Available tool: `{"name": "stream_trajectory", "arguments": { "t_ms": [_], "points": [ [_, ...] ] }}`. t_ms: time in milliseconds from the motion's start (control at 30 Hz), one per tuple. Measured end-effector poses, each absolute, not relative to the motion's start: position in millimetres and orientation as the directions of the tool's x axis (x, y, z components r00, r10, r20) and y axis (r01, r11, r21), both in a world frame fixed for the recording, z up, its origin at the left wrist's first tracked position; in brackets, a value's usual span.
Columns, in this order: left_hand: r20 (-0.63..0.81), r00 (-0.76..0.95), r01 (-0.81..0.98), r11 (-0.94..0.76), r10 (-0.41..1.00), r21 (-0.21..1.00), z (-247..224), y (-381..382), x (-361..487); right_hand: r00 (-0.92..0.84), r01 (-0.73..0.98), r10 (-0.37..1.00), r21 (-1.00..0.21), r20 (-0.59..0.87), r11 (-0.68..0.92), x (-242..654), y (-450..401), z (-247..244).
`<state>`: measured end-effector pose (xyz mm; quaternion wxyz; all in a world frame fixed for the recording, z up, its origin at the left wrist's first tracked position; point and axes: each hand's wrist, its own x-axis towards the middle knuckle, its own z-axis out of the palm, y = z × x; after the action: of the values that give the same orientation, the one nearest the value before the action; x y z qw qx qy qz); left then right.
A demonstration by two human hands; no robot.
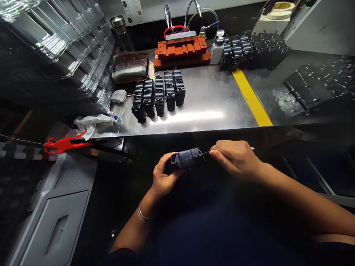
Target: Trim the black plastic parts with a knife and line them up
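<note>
In front of the bench edge, my left hand [163, 177] is wrapped around a black plastic housing [187, 158], which lies sideways in the grip. My right hand [238, 157] pinches a thin stick [252, 148]; its pale end sticks out behind the fingers, and a fine dark tip reaches toward the right end of the housing. Whether that tip touches the housing I cannot tell. On the metal bench [205, 96] ahead stand several similar black housings [159, 96] in close rows.
An orange fixture [181, 51] sits at the back beside a white pump bottle [217, 50]. More black parts [255, 48] stand at the back right, past a yellow stripe [252, 98]. Stacked clear trays [74, 44] rise at the left, above a red clamp [65, 145].
</note>
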<state>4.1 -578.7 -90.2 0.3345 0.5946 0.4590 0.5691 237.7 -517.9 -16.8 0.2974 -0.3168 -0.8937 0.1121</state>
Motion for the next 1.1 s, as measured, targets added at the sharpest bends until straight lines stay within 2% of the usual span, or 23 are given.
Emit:
{"name": "stream_trajectory", "arguments": {
  "t_ms": [200,333,400,500,600,667,767,867,967,1100],
  "points": [
    [0.472,0.036,0.219,-0.468,0.881,0.856,-86,-581,-2,-0.647,0.464,0.600,-0.381,0.471,0.800,235,-518,-23],
    [0.539,0.170,0.139,-0.562,0.825,0.816,-85,-583,-2,-0.647,0.521,0.633,-0.359,0.425,0.774,234,-512,-30],
    [0.610,0.252,0.107,-0.648,0.751,0.754,-83,-582,-2,-0.667,0.472,0.637,-0.443,0.386,0.763,235,-510,-29],
    [0.649,0.291,0.157,-0.705,0.702,0.692,-80,-578,-6,-0.733,0.338,0.610,-0.617,0.300,0.711,240,-512,-23],
    [0.667,0.320,0.187,-0.735,0.673,0.652,-79,-574,-11,-0.828,0.264,0.533,-0.719,0.173,0.643,245,-515,-17],
    [0.668,0.331,0.170,-0.739,0.666,0.652,-79,-572,-12,-0.861,0.190,0.478,-0.764,0.171,0.616,246,-517,-16],
    [0.532,0.271,0.095,-0.572,0.802,0.815,-82,-573,-11,-0.837,0.124,0.463,-0.723,0.291,0.680,245,-518,-16],
    [0.238,0.253,-0.051,-0.233,0.938,0.971,-86,-572,-12,-0.782,0.221,0.470,-0.524,0.408,0.822,240,-514,-15],
    [0.044,0.357,-0.160,0.014,0.933,0.987,-90,-570,-12,-0.802,0.268,0.417,-0.365,0.428,0.891,235,-510,-11],
    [0.006,0.443,-0.239,0.112,0.897,0.965,-93,-567,-10,-0.840,0.203,0.320,-0.293,0.439,0.934,230,-507,-9]
  ]
}}
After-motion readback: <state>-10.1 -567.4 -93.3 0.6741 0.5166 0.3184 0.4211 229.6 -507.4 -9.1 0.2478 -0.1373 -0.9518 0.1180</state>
